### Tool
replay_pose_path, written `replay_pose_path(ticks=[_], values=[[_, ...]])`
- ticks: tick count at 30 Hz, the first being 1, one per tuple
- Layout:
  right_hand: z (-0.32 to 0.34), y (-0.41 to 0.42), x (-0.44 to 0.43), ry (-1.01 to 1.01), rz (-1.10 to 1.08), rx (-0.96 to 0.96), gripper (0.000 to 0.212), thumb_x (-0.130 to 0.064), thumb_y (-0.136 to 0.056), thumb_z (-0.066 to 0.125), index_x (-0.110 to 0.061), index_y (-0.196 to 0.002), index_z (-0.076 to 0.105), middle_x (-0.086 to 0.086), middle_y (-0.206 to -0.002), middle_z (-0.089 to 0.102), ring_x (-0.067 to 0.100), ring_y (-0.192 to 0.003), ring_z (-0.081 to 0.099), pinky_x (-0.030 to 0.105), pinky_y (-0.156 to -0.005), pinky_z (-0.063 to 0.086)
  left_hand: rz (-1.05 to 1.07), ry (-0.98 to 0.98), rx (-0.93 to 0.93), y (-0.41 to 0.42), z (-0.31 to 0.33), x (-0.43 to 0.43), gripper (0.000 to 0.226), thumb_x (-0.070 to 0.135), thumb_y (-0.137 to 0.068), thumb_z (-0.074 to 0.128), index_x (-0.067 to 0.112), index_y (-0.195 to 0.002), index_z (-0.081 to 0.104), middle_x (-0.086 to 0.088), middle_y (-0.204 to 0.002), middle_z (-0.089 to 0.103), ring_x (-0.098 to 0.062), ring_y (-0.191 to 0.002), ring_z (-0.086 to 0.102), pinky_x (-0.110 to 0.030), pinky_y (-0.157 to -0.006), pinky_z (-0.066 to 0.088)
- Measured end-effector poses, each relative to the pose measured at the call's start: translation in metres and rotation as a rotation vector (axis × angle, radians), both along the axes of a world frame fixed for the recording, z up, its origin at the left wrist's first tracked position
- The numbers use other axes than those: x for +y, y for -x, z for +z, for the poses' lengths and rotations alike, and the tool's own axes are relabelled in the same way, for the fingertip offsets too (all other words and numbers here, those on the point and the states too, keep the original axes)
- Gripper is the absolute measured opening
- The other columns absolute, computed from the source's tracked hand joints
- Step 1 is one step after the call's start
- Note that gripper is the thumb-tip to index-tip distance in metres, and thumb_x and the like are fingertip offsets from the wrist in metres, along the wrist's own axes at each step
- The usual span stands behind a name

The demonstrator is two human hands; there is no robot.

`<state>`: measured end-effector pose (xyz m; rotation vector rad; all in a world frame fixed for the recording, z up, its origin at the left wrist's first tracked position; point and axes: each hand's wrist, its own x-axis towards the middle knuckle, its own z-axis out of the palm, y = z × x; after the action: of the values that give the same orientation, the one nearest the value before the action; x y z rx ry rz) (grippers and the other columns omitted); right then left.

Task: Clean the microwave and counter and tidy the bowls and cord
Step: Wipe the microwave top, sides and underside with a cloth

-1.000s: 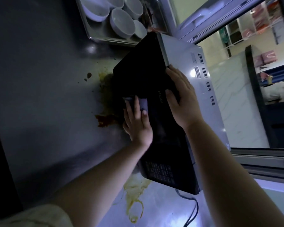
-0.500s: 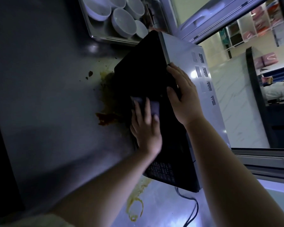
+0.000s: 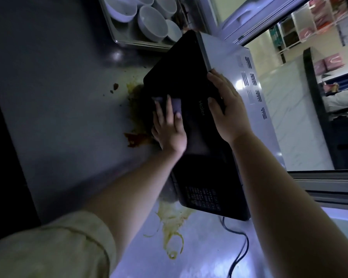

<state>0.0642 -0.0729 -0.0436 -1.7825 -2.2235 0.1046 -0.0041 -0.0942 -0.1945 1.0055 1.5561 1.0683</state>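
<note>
tray (image 3: 117, 40): sitting at 12 o'clock on the tabletop (image 3: 68, 107), holding white bowls (image 3: 153, 23) packed rim to rim; insides showing bare white, a few dark specks in the leftmost one
microwave (image 3: 199, 157): standing centre frame, corner reaching the tray, black door facing the camera
writing: "Haier" (image 3: 201, 107) reading along the door; keypad (image 3: 204, 198) at 6 o'clock on the door, legends too small to read
left hand (image 3: 170, 133): fingers lying straight, pressing a purple cloth (image 3: 176, 104) flat on the door
right hand (image 3: 227, 113): clamping the microwave's top front edge, thumb lying on the door, fingers over the top
cord (image 3: 240, 251): trailing on the tabletop toward 5 o'clock
stains: red smear (image 3: 135, 139) lying at 9 o'clock of the door, yellow spill (image 3: 172, 223) spreading at 6 o'clock
</note>
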Motion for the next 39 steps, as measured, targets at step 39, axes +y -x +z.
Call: replay_pose_path(ticks=[39], values=[[0.003,-0.001,0.001,0.019,-0.008,0.055,0.047,-0.007,-0.091,0.043,-0.011,-0.138,0.051,0.003,-0.147,0.046,0.019,-0.14,0.036,0.047,-0.114,0.031,0.009,0.019,-0.07,0.021,0.013,0.077,0.05,0.045,-0.101,0.022,0.042,-0.151,0.017,0.005,-0.162,0.009,-0.026,-0.147,0.014,-0.057,-0.109,0.024]])
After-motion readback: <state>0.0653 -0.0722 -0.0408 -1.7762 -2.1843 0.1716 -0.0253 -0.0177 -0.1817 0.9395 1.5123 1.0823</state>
